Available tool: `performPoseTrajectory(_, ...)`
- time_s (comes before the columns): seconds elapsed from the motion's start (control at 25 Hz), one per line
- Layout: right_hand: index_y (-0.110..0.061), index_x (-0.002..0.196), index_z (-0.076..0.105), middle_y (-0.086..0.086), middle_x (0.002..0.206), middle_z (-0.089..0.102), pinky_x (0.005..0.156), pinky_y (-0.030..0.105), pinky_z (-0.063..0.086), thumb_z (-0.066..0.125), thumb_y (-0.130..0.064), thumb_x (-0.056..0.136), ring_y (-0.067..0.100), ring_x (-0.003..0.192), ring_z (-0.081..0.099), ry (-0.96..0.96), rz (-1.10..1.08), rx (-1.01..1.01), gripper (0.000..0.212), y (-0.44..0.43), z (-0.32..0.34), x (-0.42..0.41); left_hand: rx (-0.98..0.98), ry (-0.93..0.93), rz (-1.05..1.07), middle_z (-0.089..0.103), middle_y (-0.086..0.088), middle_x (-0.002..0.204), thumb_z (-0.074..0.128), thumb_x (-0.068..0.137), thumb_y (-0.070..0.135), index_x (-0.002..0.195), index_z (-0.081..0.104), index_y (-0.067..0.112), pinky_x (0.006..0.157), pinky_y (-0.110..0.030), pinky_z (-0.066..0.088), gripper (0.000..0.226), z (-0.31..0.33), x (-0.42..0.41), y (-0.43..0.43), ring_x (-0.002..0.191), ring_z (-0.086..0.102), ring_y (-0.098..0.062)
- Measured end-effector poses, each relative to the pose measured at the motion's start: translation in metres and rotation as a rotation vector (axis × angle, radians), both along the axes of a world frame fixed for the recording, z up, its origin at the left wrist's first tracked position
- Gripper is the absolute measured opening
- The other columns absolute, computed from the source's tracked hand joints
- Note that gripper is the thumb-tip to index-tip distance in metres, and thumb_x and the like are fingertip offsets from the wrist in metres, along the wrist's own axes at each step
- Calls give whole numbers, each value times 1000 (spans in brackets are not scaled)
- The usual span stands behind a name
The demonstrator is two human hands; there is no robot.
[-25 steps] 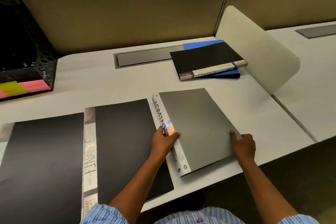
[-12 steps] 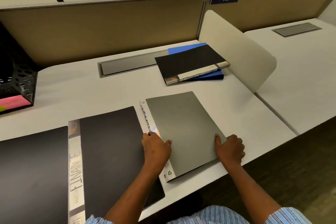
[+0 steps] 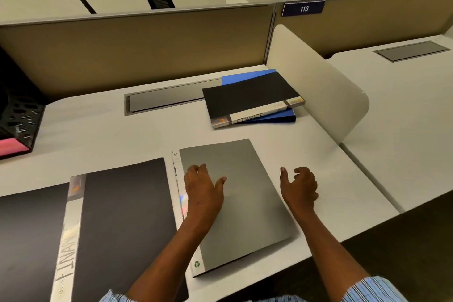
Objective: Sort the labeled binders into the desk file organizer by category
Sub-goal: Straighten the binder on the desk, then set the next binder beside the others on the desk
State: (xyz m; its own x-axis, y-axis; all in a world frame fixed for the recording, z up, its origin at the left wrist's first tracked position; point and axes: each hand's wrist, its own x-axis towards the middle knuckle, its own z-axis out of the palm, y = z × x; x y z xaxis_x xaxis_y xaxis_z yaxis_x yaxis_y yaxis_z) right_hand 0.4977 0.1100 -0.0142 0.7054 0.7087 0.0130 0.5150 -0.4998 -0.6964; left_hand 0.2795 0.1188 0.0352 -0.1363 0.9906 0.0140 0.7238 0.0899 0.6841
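Hovering over grey binder [image 3: 235,193] | left hand [image 3: 203,193], right hand [image 3: 300,187] (fingers loose, empty); black binder [image 3: 122,216] alongside; organizer [image 3: 22,115] far left

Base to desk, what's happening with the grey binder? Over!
Left hand open over grey binder; right hand open at its right edge. Binder flat on desk, not yet filed. Near black FINANCE binder lies between it and organizer.

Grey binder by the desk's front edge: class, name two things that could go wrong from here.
1. The grey binder lies close to the front edge of the desk, and neither the left hand nor the right hand grips it; a careless push could slide it off.
2. Its spine label is blurred and partly covered by the left hand, so it might be misfiled in the black mesh organizer.
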Motion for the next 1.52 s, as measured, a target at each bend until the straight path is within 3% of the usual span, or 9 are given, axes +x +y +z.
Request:
performPoseTrajectory(0.12, -8, 109, 54, 10, 107, 59, 88, 44, 39, 59, -40, 91, 30, 106, 53, 48, 88, 11, 37, 34, -1, 15, -22, -79, -7, 54, -12, 124, 61, 89, 38, 128, 52, 5, 97, -32, 40, 52, 9, 32, 29, 116, 49, -25)
performPoseTrajectory(0.24, -6, 109, 56, 11, 108, 60, 86, 42, 42, 58, -39, 92, 30, 104, 55, 55, 111, 20, 37, 66, -4, 47, -216, -288, 15, 65, -9, 99, 55, 91, 42, 108, 61, 4, 81, -38, 52, 42, 17, 73, 65, 90, 61, -24)
performPoseTrajectory(0.44, -3, 122, 52, 16, 121, 60, 94, 42, 47, 57, -40, 93, 30, 111, 57, 189, 107, 30, 47, 138, 6, 106, -511, -801, 199, 68, -14, 99, 49, 94, 40, 105, 62, 3, 74, -35, 57, 41, 24, 119, 98, 90, 67, -29)
performPoseTrajectory(0.72, -4, 135, 43, 14, 132, 54, 92, 32, 47, 52, -46, 95, 28, 116, 56, 616, 26, -6, 59, 247, 27, 159, -520, -714, 349, 66, -16, 107, 46, 96, 39, 110, 61, 1, 82, -37, 55, 43, 23, 140, 120, 93, 65, -29)
performPoseTrajectory(0.84, -3, 120, 56, 14, 119, 64, 77, 28, 47, 52, -45, 95, 24, 98, 62, 645, 24, 25, 49, 269, 26, 164, -509, -725, 380, 66, -16, 107, 46, 96, 39, 111, 61, 1, 80, -36, 55, 43, 24, 140, 127, 93, 65, -29)
performPoseTrajectory(1.08, -6, 127, 47, 11, 122, 61, 83, 30, 51, 57, -46, 92, 26, 106, 63, 669, 22, -6, 54, 285, 29, 162, -484, -767, 399, 67, -15, 105, 46, 96, 39, 110, 61, 2, 75, -33, 56, 42, 23, 137, 138, 89, 66, -27)
performPoseTrajectory(1.24, -14, 118, 39, 10, 111, 60, 60, 26, 57, 53, -28, 97, 18, 82, 65, 913, 47, 161, 29, 285, 49, 151, -492, -815, 398, 69, -12, 100, 48, 95, 42, 114, 60, 2, 72, -32, 58, 46, 22, 140, 141, 88, 68, -26)
performPoseTrajectory(1.36, -12, 114, 43, 11, 112, 61, 59, 28, 59, 50, -24, 95, 20, 84, 67, 899, 48, 300, 24, 271, 71, 139, -528, -907, 345, 69, -12, 101, 49, 89, 55, 118, 55, 4, 71, -34, 59, 59, 31, 141, 144, 90, 69, -28)
performPoseTrajectory(1.52, -10, 125, 50, 9, 116, 62, 62, 35, 61, 49, -21, 92, 24, 93, 67, 970, 57, 442, 35, 237, 101, 125, -567, -1070, 238, 62, -17, 121, 58, 70, 68, 119, 42, 22, 85, -43, 57, 69, 54, 156, 147, 99, 67, -34)
